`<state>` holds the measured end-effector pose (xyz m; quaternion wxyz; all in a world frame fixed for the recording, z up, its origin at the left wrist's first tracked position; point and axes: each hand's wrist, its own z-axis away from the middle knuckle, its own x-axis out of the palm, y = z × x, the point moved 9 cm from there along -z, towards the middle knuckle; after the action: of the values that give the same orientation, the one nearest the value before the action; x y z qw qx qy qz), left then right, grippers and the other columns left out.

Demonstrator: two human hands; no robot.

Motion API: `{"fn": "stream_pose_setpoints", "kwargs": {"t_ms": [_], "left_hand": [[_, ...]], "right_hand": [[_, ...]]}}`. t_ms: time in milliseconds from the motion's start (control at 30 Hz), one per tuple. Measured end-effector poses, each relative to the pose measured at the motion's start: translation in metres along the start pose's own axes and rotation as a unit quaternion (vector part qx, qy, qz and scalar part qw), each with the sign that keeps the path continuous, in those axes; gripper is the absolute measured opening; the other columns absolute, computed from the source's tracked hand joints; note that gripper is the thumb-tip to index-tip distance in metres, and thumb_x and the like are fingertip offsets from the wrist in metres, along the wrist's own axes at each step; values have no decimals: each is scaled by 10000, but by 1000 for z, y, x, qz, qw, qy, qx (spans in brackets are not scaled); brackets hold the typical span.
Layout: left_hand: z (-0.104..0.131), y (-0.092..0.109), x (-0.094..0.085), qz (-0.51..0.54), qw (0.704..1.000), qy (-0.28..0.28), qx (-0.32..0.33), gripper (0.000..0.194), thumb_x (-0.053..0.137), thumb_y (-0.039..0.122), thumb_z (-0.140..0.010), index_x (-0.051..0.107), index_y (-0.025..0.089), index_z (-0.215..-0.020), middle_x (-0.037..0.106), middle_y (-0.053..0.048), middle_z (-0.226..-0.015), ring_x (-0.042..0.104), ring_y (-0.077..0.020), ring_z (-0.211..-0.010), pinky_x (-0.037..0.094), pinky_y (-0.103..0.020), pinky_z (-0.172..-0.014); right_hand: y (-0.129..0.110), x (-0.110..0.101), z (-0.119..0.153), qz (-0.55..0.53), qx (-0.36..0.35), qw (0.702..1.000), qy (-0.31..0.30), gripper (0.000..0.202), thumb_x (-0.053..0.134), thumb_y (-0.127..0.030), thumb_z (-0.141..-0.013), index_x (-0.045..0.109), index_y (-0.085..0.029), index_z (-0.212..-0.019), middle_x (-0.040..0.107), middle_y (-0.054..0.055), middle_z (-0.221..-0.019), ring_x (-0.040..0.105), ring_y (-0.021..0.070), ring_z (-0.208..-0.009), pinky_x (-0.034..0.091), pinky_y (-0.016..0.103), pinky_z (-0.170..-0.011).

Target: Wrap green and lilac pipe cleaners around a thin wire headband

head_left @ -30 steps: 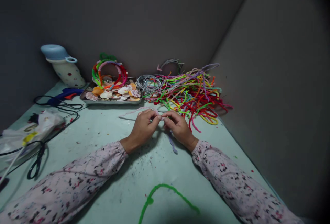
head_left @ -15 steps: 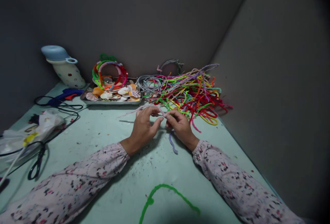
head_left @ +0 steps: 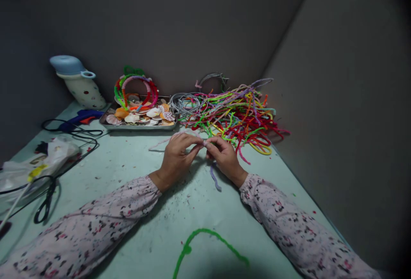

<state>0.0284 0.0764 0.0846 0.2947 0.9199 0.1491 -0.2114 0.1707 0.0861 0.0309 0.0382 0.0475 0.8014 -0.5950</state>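
Observation:
Over the middle of the table, my left hand (head_left: 180,154) pinches a pale pinkish-lilac pipe cleaner (head_left: 159,144) with thumb and forefinger. My right hand (head_left: 225,155) is closed on the same piece, its fingertips almost touching those of the left. One pale strand trails out to the left behind my left hand. Below my right hand a purple pipe cleaner end (head_left: 215,178) points toward me; whether it joins the held piece is hidden. A bent green pipe cleaner (head_left: 202,231) lies nearer to me on the table.
At the back stand a metal tray (head_left: 141,128) of shells with colourful wrapped hoops (head_left: 136,88), a wire coil (head_left: 188,104) and a heap of pipe cleaners (head_left: 240,112). To the left are a bottle (head_left: 77,82), a blue glue gun (head_left: 80,118), black cable and a plastic bag (head_left: 61,152).
My left thumb and forefinger have closed together on the pale pipe cleaner, where they were apart before. The right hand stays nearly in place.

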Motion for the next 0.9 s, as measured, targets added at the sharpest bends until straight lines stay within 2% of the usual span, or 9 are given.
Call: {"fn": "stream_pose_setpoints", "kwargs": {"t_ms": [300,467,700,900], "left_hand": [[0,-3,3,-30,999,-25,-36,115,633,284,-878,711,225,-938,727,-39,-905,641,-180,-876,469,-335,-801],[0,-5,5,-28,997,-38,-55,107,625,276,-882,701,210,-918,720,-39,-898,636,-182,-873,461,-336,-805],[0,-4,13,-51,992,-88,-76,105,566,245,-909,651,184,-898,680,-34,-884,597,-189,-860,417,-347,-820],[1,-7,13,-64,992,-78,-75,120,567,286,-914,642,196,-942,682,-40,-929,592,-193,-908,395,-351,-852]], "right_hand": [[-2,0,0,-5,-18,1000,2,210,629,-410,-847,641,-202,-874,571,-30,-655,546,109,-538,454,240,-523],[-2,-1,1,-1,-29,1000,1,199,632,-397,-850,648,-202,-887,584,-17,-737,558,101,-559,469,239,-539],[-3,0,1,11,-37,999,-8,188,622,-387,-861,650,-204,-896,573,0,-847,571,94,-586,470,233,-534],[-2,-1,0,4,-26,1000,2,205,633,-405,-846,647,-204,-884,594,2,-807,561,106,-580,480,239,-530]]}}
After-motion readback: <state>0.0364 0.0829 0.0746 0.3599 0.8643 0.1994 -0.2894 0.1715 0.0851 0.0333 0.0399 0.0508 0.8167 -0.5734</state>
